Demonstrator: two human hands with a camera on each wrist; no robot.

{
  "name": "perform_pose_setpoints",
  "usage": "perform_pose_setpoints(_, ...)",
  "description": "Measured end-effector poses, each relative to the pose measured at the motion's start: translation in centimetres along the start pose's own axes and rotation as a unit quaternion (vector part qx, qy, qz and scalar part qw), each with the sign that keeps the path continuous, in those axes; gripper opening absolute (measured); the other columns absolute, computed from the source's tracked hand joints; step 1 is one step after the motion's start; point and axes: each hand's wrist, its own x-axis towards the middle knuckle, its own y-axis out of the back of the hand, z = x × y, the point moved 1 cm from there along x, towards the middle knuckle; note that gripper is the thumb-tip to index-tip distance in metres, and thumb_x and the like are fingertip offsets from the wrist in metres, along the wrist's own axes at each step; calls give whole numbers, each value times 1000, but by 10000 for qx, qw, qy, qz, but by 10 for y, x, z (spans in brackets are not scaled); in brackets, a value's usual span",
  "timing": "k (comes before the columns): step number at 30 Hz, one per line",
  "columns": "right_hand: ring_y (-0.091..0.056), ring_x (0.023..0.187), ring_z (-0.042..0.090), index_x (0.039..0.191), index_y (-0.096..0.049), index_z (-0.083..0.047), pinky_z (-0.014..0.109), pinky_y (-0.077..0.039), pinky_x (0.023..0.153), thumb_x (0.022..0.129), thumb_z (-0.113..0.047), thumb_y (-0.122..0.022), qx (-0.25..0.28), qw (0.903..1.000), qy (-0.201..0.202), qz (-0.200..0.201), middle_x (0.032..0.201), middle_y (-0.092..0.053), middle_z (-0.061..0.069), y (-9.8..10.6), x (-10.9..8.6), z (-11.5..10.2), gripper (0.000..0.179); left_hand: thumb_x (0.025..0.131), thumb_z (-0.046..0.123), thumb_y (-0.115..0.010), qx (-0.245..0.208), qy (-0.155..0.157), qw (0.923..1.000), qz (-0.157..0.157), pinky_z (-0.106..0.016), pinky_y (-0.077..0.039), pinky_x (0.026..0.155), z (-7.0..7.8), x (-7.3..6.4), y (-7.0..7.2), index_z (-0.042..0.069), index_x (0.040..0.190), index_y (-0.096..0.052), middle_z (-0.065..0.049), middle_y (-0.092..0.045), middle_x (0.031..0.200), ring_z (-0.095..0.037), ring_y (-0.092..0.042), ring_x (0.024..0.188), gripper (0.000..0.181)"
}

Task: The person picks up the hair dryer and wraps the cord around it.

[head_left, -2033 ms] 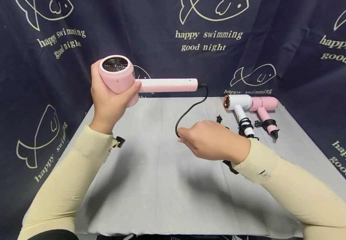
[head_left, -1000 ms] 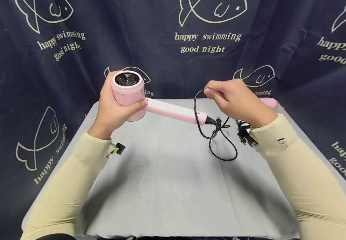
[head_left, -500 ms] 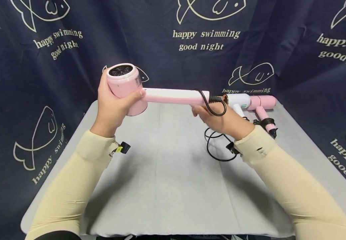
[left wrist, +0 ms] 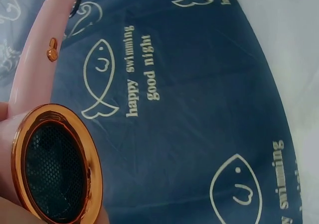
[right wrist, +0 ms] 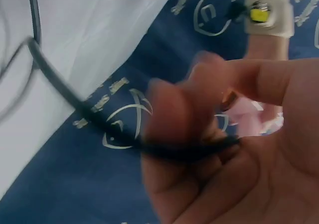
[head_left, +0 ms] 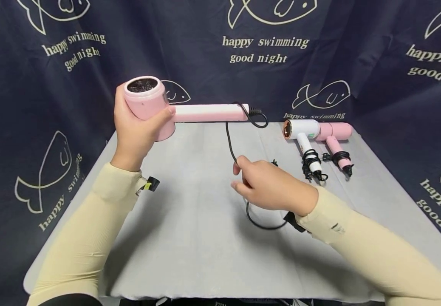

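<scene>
A pink hair dryer [head_left: 209, 113] is up above the table, its handle pointing right. My left hand [head_left: 130, 129] grips it round the barrel, thumb near the handle joint. In the left wrist view its copper-rimmed outlet grille [left wrist: 55, 169] faces the camera. The black power cord [head_left: 230, 142] loops over the handle's end, then drops to my right hand [head_left: 274, 182]. There the cord [right wrist: 70, 97] runs across my curled fingers, with thumb and index fingertips apart. Below the hand a slack loop hangs. Motion blurs the fingertips in the right wrist view.
At the back right of the grey-covered table [head_left: 205, 246] lie a white hair dryer [head_left: 303, 129] and another pink hair dryer [head_left: 336, 131], side by side. Black cords are wound round both handles. A dark blue curtain [head_left: 205, 85] with fish prints encloses the back and sides.
My right hand passed the cord over the handle's end, swung beneath it and came down toward me. A cord loop now crosses the handle. The left hand keeps its grip, shifting slightly.
</scene>
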Motion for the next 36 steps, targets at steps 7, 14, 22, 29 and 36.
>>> perform_pose_setpoints(7,-51,59,10,99,-58,-17,31,-46,60,107,-31,-52,-507,9957,279,717,64,-49,-8,32,-8,-12,17,71,5,-87,585,-244,9976,-261,-28,-47,96,-6,-5,-2,6,133,-53,-3,-63,119,-15,-59,106,71)
perform_pose_setpoints(14,-48,63,12,103,-70,-16,31,-42,59,102,-22,-64,-1088,9653,855,2212,72,-53,-7,70,-6,1,8,72,5,-88,973,-75,9923,-760,-29,-47,96,-2,-12,-6,6,135,-52,-9,-65,122,-14,-61,106,73)
perform_pose_setpoints(22,-52,70,6,101,-75,-15,25,-41,63,94,-15,-76,-948,9318,1610,3110,81,-63,-5,79,3,23,7,72,1,-86,900,-132,9871,-1315,-31,-49,95,-1,-22,-5,5,135,-51,-9,-66,119,-15,-63,103,72)
perform_pose_setpoints(29,-46,69,8,91,-75,-18,21,-34,64,90,-26,-82,-134,9379,1218,3244,77,-58,-7,72,16,48,11,71,-4,-86,309,-139,9866,-1594,-32,-51,95,-2,-22,-5,2,130,-53,-5,-66,116,-18,-64,104,68)
perform_pose_setpoints(36,-52,64,10,97,-77,-23,22,-42,59,98,-32,-72,1122,9637,363,2397,77,-62,-7,52,28,72,11,70,-3,-87,96,177,9871,-1591,-31,-52,92,-3,-23,-5,6,130,-56,-2,-66,115,-21,-65,103,68)
